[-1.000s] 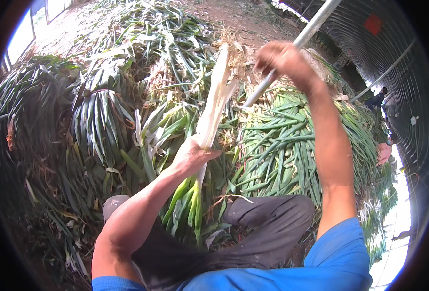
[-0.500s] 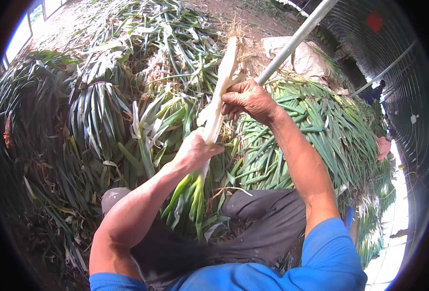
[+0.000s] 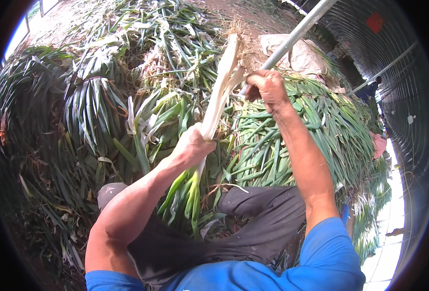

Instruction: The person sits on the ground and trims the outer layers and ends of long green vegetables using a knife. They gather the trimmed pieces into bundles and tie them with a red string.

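Upright before me is a large green onion [image 3: 220, 89], its long white shaft leaning right and its tangled brown roots at the top. My left hand [image 3: 193, 147] is wrapped round the lower shaft, and green leaves [image 3: 190, 196] hang below it between my knees. To the right of the shaft's upper part is my right hand [image 3: 269, 89], its fingers closed in a pinch. A pale strip of outer leaf [image 3: 237, 76] spreads from the shaft toward those fingers; their exact grip on it is partly hidden.
A tied bundle of green onions [image 3: 94, 109] stands at the left. A big heap of green onions [image 3: 292, 140] lies on the right, beside a metal pole [image 3: 299, 34] slanting down. Loose leaves [image 3: 175, 34] litter the far ground, with a pale sack [image 3: 297, 56] behind the heap.
My right hand has moved right and slightly up, away from the shaft, drawing the pale outer leaf outward. My left hand keeps its hold on the green onion.
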`<state>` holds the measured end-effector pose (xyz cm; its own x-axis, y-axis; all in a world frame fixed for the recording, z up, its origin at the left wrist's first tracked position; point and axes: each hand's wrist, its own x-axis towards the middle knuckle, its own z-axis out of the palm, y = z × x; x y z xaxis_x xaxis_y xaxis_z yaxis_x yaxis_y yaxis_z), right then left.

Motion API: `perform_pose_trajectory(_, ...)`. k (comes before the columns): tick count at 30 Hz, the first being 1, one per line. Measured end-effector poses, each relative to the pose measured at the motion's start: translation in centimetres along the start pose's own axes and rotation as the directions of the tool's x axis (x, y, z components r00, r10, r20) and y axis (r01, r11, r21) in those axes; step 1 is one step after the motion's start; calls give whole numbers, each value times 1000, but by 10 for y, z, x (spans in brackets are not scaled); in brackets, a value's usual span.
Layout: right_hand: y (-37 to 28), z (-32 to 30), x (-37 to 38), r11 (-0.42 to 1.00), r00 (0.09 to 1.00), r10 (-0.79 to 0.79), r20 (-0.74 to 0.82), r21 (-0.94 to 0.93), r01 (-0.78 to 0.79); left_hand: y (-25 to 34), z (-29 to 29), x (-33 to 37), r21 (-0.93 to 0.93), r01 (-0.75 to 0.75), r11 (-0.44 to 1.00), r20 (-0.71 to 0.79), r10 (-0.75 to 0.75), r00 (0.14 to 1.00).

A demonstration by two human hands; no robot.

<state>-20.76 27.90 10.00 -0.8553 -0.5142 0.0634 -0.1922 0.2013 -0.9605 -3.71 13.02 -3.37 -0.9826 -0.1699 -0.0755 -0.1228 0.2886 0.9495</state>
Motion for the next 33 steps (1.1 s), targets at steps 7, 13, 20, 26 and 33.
perform_pose_trajectory(7, -64, -115, 61, 950, 595, -184, -782, 12, 311, 10, -4, -8, -192, 10, 981, 101, 10, 995)
perform_pose_trajectory(13, -35, -76, 25, 964, 991, -129, -21, -236, 120, 9, -3, -3, -262, -20, 965, 161, 64, 985)
perform_pose_trajectory(20, 6, -25, -10, 996, 966, 87, 245, -22, -84, 9, 6, -6, -330, 32, 943, 264, 60, 963)
perform_pose_trajectory(26, 5, -31, -3, 1000, 1000, -11, -18, -8, 11, 12, 11, -4, -216, -49, 975, 211, 96, 973)
perform_pose_trajectory(33, -39, -69, 27, 992, 921, -97, -378, -115, 57, 6, 11, 3, -198, -12, 980, 245, 61, 968)
